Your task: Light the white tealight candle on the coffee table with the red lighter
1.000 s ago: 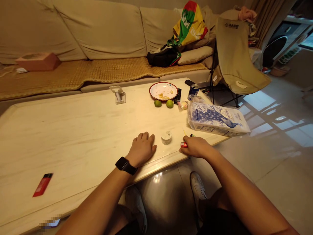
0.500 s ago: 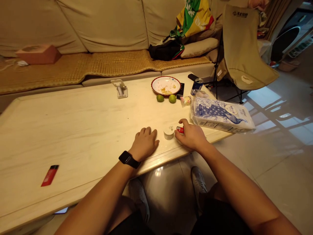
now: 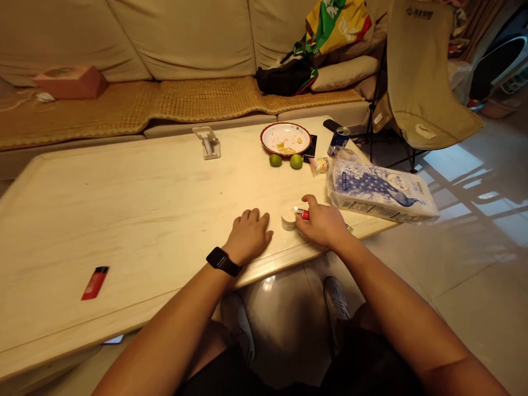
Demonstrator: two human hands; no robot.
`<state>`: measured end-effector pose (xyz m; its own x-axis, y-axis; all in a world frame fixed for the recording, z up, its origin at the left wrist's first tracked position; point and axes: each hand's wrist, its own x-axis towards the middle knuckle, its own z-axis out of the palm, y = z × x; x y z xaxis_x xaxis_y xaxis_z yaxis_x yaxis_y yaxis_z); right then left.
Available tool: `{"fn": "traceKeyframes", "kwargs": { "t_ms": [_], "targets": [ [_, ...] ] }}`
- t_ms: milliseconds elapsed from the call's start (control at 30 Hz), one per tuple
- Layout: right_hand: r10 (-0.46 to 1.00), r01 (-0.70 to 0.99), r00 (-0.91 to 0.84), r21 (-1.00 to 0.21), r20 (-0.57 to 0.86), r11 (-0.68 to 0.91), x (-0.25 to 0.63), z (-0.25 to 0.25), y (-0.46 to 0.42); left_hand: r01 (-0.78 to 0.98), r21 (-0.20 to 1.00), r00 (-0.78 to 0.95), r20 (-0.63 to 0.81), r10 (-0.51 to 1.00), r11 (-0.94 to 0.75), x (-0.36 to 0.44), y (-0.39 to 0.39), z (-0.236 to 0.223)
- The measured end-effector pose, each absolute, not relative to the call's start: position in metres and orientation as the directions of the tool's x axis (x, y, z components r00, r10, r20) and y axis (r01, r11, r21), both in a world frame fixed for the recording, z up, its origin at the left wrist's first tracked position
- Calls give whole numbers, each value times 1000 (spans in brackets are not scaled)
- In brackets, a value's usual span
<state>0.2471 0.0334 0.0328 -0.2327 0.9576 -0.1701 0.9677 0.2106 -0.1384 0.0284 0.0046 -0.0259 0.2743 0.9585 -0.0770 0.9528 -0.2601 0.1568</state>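
From here, on the head view, I read the worktop (image 3: pixel 136 203) left to right. Far left lies a flat red lighter (image 3: pixel 94 282), well apart from both hands. Next comes the left hand (image 3: pixel 248 236), with a black smartwatch (image 3: pixel 223 261) on its wrist; its grip is open, the fingers resting on the worktop and holding nothing. Just right of it sits a small white tub (image 3: pixel 287 220), and at its right side is a small red object (image 3: pixel 302 214), too small to identify, its pale tip apparently meeting the tub. The right hand (image 3: pixel 322 223) has its grip closed on that red object, pinching it between thumb and fingers. Behind them are a plate (image 3: pixel 286 124) and a lime (image 3: pixel 296 161); further right lies a peacock-printed tissue pack (image 3: pixel 381 191).

For a pinch this fine, I'd keep the fingers close to the tip and the hand low and steady, so the tip doesn't wander on the tub. Compared with the frame half a second back, the red object has closed the small gap to the tub, while the left hand stays flat.
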Motion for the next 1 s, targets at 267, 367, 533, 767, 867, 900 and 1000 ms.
{"fn": "traceKeyframes", "kwargs": {
  "t_ms": [267, 367, 533, 767, 867, 900, 1000],
  "targets": [
    [965, 973, -206, -140, -161, 184, 256, 32, 35, 954, 143, 277, -85, 957, -263, 28, 5, -25],
    [962, 975, -196, -142, -191, 170, 269, 31, 38, 953, 166, 273, -100, 957, -254, 28, 5, -25],
    [938, 983, -181, -70, -294, 168, 296, 19, 38, 953, 168, 272, -104, 957, -252, 29, 6, -24],
    [854, 964, -256, -58, -453, 259, 319, 2, 28, 959, 156, 256, -116, 960, -237, 31, 7, -24],
    [855, 960, -274, -75, -441, 268, 324, -2, 25, 958, 146, 262, -106, 959, -246, 30, 7, -25],
    [855, 960, -277, -80, -438, 270, 325, -3, 25, 957, 147, 265, -102, 959, -249, 30, 7, -25],
    [854, 961, -274, -86, -442, 264, 325, -5, 25, 957, 155, 264, -102, 959, -246, 30, 7, -26]
  ]
}}
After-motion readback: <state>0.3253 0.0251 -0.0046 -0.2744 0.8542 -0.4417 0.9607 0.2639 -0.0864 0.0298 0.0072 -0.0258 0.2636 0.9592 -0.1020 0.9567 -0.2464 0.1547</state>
